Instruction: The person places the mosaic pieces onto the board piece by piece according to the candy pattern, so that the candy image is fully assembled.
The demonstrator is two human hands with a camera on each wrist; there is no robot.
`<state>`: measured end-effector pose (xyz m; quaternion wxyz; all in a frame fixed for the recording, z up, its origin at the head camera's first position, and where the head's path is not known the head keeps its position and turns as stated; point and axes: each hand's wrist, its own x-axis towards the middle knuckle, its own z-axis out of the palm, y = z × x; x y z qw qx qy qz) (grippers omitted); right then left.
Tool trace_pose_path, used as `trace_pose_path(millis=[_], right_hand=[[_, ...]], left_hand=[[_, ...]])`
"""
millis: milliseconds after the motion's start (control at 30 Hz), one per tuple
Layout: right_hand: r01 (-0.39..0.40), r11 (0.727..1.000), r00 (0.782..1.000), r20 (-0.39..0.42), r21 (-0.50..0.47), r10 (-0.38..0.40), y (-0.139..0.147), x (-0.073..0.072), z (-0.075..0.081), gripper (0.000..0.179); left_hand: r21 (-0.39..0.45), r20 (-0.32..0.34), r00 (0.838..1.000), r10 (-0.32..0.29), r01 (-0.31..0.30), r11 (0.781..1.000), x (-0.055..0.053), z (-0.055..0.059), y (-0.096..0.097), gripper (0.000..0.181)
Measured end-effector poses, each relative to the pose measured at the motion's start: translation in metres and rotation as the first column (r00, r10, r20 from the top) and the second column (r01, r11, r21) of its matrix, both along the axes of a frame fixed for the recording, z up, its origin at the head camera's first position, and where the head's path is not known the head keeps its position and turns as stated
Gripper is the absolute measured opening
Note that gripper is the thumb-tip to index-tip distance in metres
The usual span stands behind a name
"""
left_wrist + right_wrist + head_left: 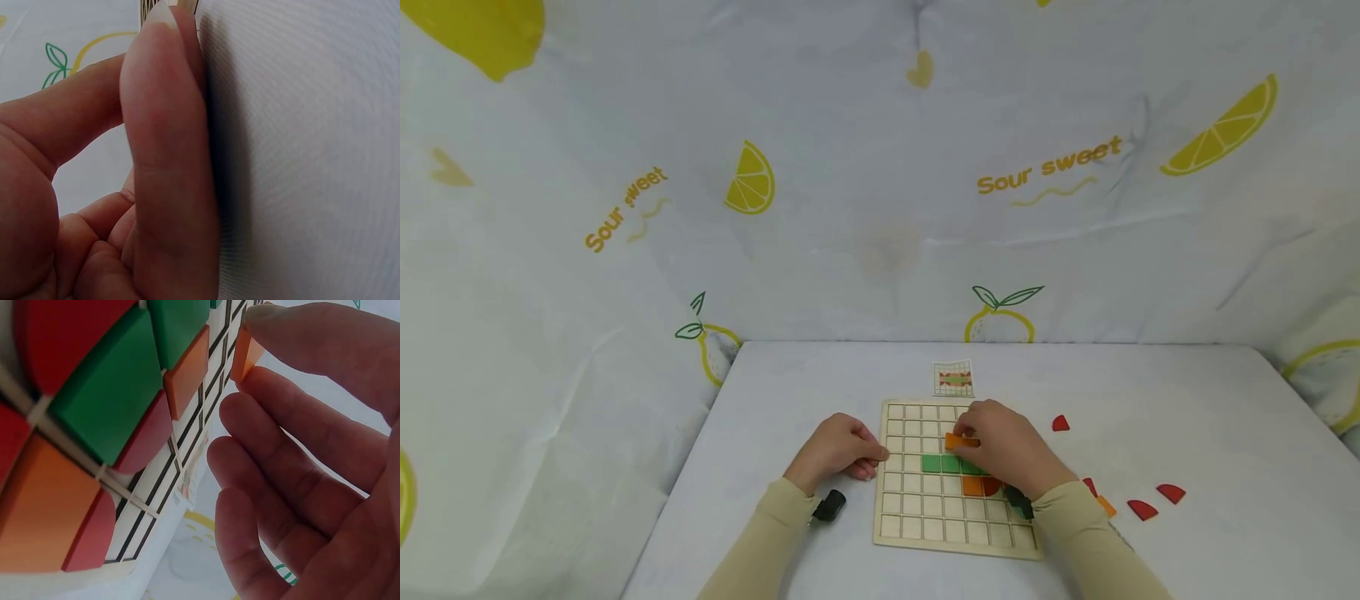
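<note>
A wooden grid board point(902, 526) lies on the white table. My left hand point(841, 450) pinches its left edge between thumb and finger. Over the board, my right hand point(1003, 442) pinches an orange square tile point(245, 355) between thumb and index finger, the other fingers loosely bent. Another orange tile point(189, 375) sits on the grid close to the held one. A row of green tiles point(932, 463) crosses the middle of the board. Below that row are an orange tile point(973, 486) and a red quarter-round tile point(991, 486). The right hand and wrist hide the board's right side.
Behind the board lies a small pattern card point(952, 378) with a printed grid. Loose red quarter-round tiles point(1142, 509) lie on the table to the right, with an orange tile point(1106, 506) near the right sleeve. A white cloth with lemon prints point(887, 208) rises behind the table.
</note>
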<state>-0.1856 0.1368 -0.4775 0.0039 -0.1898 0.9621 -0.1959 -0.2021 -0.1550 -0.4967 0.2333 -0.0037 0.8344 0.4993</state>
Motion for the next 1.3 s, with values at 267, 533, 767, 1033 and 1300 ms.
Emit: trace_pose_path(millis=[267, 533, 767, 1033, 1300], right_hand=[[-0.004, 1.0, 1.0, 0.011, 0.017, 0.004, -0.006, 0.0, 0.0, 0.02], [-0.003, 1.0, 1.0, 0.026, 0.025, 0.003, -0.005, 0.0, -0.003, 0.016], [0.004, 1.0, 1.0, 0.013, 0.023, -0.004, -0.006, 0.0, -0.004, 0.012], [0.006, 1.0, 1.0, 0.006, 0.01, -0.006, 0.006, -0.001, -0.004, 0.008], [0.078, 0.997, 0.996, 0.039, 0.025, -0.079, 0.048, 0.015, 0.013, 0.012]], left_hand=[[-0.002, -0.001, 1.0, 0.0, 0.0, 1.0, 0.0, 0.001, 0.0, 0.018], [0.011, 0.007, 1.0, 0.004, -0.005, 1.0, 0.001, 0.0, 0.001, 0.019], [-0.011, -0.002, 1.0, 0.005, -0.005, 1.0, 0.0, 0.001, 0.001, 0.018], [-0.016, 0.0, 1.0, -0.003, 0.003, 1.0, -0.001, 0.003, 0.005, 0.019], [-0.021, 0.01, 1.0, -0.002, 0.002, 1.0, -0.001, 0.002, 0.001, 0.02]])
